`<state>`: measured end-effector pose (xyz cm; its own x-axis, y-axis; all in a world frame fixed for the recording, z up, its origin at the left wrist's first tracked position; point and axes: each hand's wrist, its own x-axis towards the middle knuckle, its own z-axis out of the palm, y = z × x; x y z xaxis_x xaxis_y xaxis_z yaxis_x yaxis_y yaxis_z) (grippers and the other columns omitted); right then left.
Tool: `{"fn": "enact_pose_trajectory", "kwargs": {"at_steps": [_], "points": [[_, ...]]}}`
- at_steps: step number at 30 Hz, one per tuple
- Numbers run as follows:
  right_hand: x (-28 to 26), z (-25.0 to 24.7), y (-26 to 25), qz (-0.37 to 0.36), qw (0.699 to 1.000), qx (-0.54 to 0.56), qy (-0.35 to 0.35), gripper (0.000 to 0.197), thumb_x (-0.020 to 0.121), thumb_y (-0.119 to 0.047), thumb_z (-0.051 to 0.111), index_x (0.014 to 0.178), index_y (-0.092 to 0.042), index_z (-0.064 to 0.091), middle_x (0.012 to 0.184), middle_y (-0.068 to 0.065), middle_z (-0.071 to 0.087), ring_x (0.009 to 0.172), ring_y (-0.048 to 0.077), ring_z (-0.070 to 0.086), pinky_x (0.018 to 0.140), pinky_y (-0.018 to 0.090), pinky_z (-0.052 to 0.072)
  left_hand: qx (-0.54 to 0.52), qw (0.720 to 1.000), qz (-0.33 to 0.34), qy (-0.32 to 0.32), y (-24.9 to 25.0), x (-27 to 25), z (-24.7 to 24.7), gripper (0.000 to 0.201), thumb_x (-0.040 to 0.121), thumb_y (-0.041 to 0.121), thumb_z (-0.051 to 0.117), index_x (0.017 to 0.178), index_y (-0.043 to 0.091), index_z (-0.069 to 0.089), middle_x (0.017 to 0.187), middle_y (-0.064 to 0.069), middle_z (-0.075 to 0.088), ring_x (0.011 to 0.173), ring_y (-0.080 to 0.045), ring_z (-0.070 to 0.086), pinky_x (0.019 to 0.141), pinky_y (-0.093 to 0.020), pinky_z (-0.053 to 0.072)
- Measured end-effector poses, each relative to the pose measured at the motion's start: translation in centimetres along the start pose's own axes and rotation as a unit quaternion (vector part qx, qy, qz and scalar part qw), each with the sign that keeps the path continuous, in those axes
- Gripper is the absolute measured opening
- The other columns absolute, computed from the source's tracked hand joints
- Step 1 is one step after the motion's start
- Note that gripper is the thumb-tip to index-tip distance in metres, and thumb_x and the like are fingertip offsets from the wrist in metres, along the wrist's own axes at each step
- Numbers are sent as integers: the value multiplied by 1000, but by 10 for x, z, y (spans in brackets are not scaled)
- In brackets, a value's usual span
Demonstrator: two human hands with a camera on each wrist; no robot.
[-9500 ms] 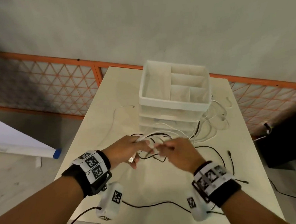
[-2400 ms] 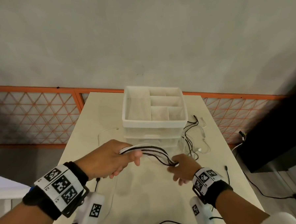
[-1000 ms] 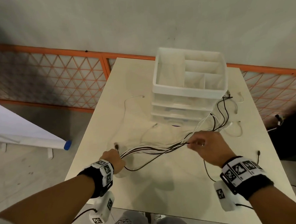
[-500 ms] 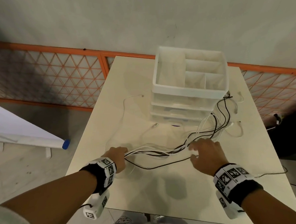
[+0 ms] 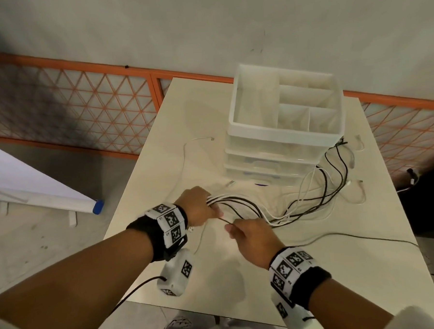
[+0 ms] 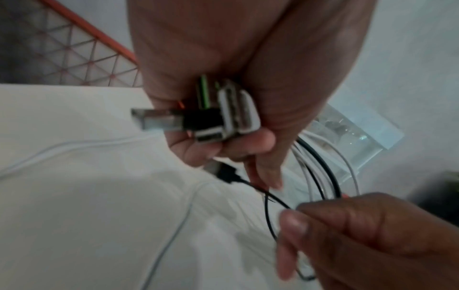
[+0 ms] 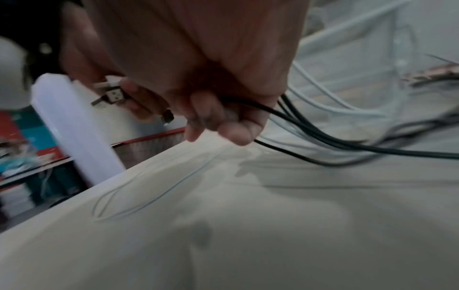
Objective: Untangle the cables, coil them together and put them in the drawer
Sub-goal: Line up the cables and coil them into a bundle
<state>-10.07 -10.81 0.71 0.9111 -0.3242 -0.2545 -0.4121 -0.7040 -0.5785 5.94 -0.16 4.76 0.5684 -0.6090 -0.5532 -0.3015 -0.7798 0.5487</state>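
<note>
Several black and white cables [image 5: 248, 208] run as one bundle across the cream table [image 5: 317, 272]. My left hand [image 5: 213, 212] grips their plug ends, and the USB plugs [image 6: 211, 117] stick out of my fist in the left wrist view. Just to the right, my right hand [image 5: 233, 229] has its fingers [image 7: 223, 119] curled round the black strands of the bundle [image 7: 323, 141]. Past my right hand the cables loop [image 5: 332, 181] beside the white drawer unit [image 5: 261, 164], whose drawers are closed.
An open divided tray [image 5: 235, 108] tops the drawer unit. A loose white cable [image 5: 186, 151] lies left of it, and more white cable ends [image 5: 355, 182] lie on the right. A thin black wire [image 5: 365, 237] crosses the table's right side. An orange mesh fence [image 5: 82, 108] stands behind.
My right hand has moved left along the bundle, close to my left hand. The left hand has lifted slightly and shifted inward, still holding the plug ends. The cable loop by the drawers has slackened.
</note>
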Motion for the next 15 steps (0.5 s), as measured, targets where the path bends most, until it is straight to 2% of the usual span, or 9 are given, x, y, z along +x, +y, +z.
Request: {"fn": "enact_pose_trajectory", "kwargs": {"at_steps": [3, 4, 6, 8, 10, 13, 15], "points": [[-1, -9, 20, 65, 998, 14, 10, 48, 88, -53, 37, 83, -16, 68, 86, 8, 75, 86, 33, 68, 81, 42, 55, 24, 995, -54, 85, -10, 16, 2, 27, 94, 32, 58, 97, 9, 70, 98, -12, 73, 95, -34, 67, 71, -28, 47], [-2, -12, 25, 82, 996, 20, 9, 51, 87, -54, 35, 86, -16, 69, 88, 8, 75, 88, 33, 68, 82, 42, 55, 27, 992, -79, 97, -15, 20, 7, 30, 94, 33, 56, 104, 7, 69, 107, -14, 72, 101, -35, 66, 76, -31, 49], [-4, -17, 31, 108, 993, 38, 9, 52, 86, -51, 33, 90, -14, 69, 89, 9, 74, 89, 35, 66, 82, 42, 54, 32, 987, -125, 96, -22, 25, 17, 39, 91, 39, 59, 113, 7, 67, 115, -15, 70, 101, -36, 67, 81, -35, 55], [-7, -19, 34, 120, 991, 52, 7, 37, 95, -38, 43, 92, -13, 70, 87, 10, 73, 87, 35, 64, 80, 40, 52, 19, 984, -149, 93, -25, 27, 29, 48, 86, 47, 63, 114, 7, 66, 115, -16, 69, 100, -37, 68, 81, -37, 57], [-9, -18, 35, 122, 991, 59, -1, 26, 98, -28, 50, 92, -11, 70, 85, 10, 72, 86, 32, 64, 80, 40, 52, 10, 983, -157, 96, -24, 29, 37, 51, 81, 47, 69, 112, 7, 66, 113, -16, 69, 102, -36, 67, 80, -35, 56], [-12, -16, 33, 138, 987, 83, -26, 27, 98, -27, 52, 90, -9, 70, 80, 13, 71, 81, 31, 64, 78, 39, 54, 28, 982, -160, 91, -18, 32, 39, 38, 82, 36, 72, 105, 5, 69, 107, -13, 72, 102, -33, 68, 78, -31, 52], [-13, -15, 32, 137, 985, 96, -33, 28, 98, -26, 51, 90, -6, 70, 79, 15, 71, 79, 31, 64, 76, 39, 54, 22, 984, -169, 61, -13, 31, 37, 32, 82, 31, 73, 100, 5, 70, 98, -12, 70, 99, -31, 69, 74, -29, 51]]}}
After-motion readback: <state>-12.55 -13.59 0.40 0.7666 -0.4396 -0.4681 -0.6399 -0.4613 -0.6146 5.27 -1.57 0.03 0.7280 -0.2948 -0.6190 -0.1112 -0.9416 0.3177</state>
